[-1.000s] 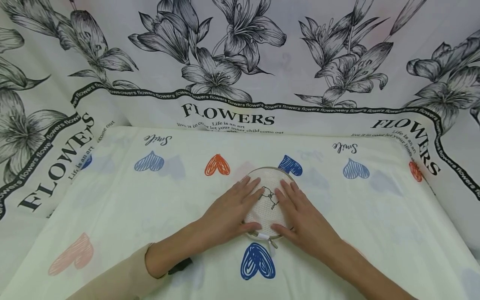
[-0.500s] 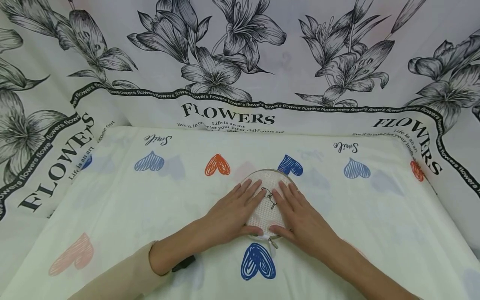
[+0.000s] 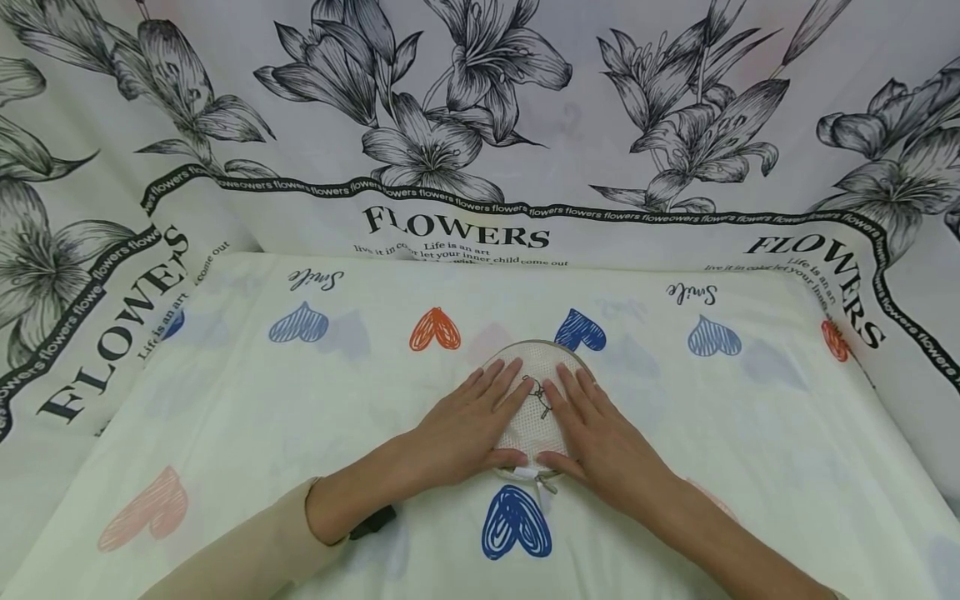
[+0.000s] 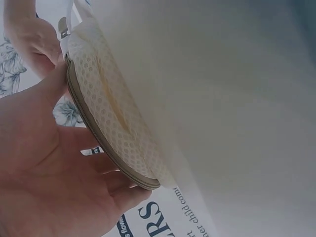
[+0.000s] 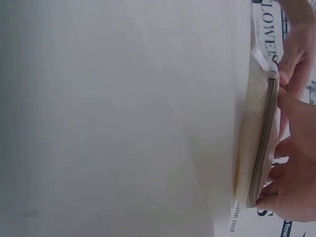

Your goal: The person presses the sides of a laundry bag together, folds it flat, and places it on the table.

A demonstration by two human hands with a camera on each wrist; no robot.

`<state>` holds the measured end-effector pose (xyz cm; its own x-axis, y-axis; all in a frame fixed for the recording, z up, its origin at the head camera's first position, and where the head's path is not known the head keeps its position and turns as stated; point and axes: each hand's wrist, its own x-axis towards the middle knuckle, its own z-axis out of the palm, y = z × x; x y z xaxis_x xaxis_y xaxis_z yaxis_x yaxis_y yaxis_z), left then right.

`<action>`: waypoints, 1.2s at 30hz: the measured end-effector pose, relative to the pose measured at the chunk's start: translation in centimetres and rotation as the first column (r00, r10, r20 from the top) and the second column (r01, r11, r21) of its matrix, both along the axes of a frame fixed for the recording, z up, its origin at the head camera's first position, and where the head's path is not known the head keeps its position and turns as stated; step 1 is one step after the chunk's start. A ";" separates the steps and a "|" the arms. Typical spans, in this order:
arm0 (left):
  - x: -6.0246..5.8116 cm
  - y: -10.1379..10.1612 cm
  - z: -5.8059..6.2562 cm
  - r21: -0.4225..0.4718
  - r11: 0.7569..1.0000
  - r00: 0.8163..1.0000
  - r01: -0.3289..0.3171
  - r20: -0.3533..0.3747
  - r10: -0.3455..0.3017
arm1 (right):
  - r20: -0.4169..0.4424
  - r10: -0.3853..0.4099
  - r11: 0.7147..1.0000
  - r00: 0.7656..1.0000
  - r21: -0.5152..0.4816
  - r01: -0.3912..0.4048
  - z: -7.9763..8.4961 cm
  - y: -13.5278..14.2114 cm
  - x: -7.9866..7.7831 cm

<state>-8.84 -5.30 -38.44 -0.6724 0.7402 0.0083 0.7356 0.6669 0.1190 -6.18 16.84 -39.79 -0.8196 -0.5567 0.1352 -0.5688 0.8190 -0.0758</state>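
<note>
A round white mesh zip pouch point(image 3: 534, 437) lies on the tablecloth, with a small dark line drawing on its top. My left hand point(image 3: 459, 433) rests on its left side with fingers straight, and my right hand point(image 3: 609, 433) rests likewise on its right side. Both thumbs lie near the front edge, by the zipper pull point(image 3: 550, 485). In the left wrist view, a beige zipper point(image 4: 94, 123) runs round the side of the pouch, below the fingers. The right wrist view shows the zipper point(image 5: 265, 143) along the opposite side. My fingers cover much of the drawing.
A white tablecloth point(image 3: 300, 417) with printed hearts covers the table. Behind it and at the sides hangs a white curtain point(image 3: 570, 167) with black lily prints and lettering. A small black object point(image 3: 372, 522) shows under the left wrist.
The pouch's far edge has dropped slightly toward me. Both hands have edged a little inward over the drawing, and the left forearm has shifted slightly right.
</note>
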 end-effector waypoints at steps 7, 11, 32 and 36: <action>-0.1 0.2 -0.2 -0.071 0.997 1.000 0.010 -0.022 -0.011 | 0.029 -0.022 1.000 0.999 0.002 0.022 -0.4 -0.1 0.1; -0.1 0.4 -0.2 -0.094 0.995 1.000 0.015 -0.025 -0.017 | 0.022 -0.019 1.000 1.000 0.012 0.019 -0.5 -0.1 0.1; -0.1 0.6 0.1 -0.139 0.990 0.999 0.019 -0.025 -0.023 | 0.028 -0.039 0.998 0.999 0.048 0.038 -0.4 -0.2 0.1; 0.1 0.5 0.0 -0.105 0.994 0.999 0.012 -0.042 -0.016 | 0.030 -0.051 0.997 0.998 0.064 0.049 -0.3 -0.2 0.2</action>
